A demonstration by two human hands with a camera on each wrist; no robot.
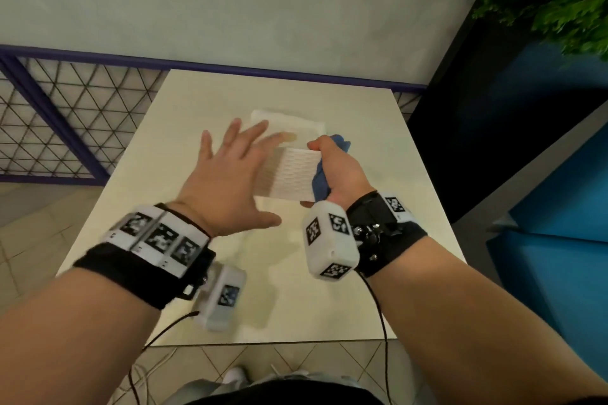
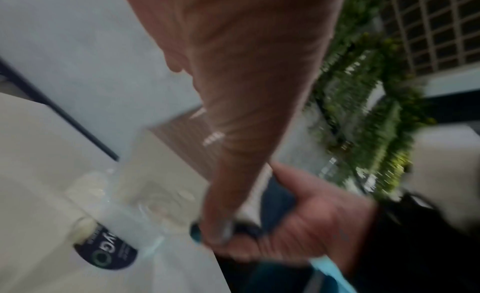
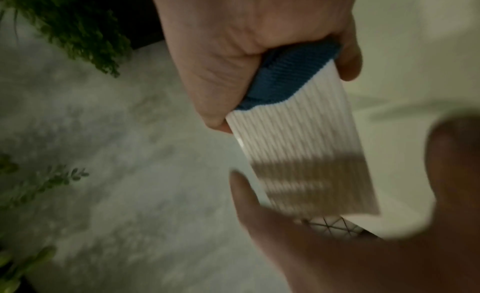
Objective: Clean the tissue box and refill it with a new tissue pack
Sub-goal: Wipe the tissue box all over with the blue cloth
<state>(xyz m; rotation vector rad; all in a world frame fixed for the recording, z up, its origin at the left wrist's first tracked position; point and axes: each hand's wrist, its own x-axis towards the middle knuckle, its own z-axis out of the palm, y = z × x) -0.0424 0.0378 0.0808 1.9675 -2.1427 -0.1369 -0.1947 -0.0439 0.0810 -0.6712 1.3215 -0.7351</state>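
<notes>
While the right hand (image 1: pixel 342 171) clamps the tissue box (image 1: pixel 289 174) and blue cloth (image 1: pixel 320 179) above the desk (image 1: pixel 362 273), the left hand (image 1: pixel 227 181) (fingers spread, empty) hovers just beside the box's free end, its long axis pointing toward it

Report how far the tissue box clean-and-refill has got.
Done: nothing looks finished. In hand: the right hand grips the white ribbed tissue box together with a blue cloth, so cleaning seems underway. The left hand is open, fingers spread beside the box. Left: the refill, since the new tissue pack lies on the table behind the box.
</notes>
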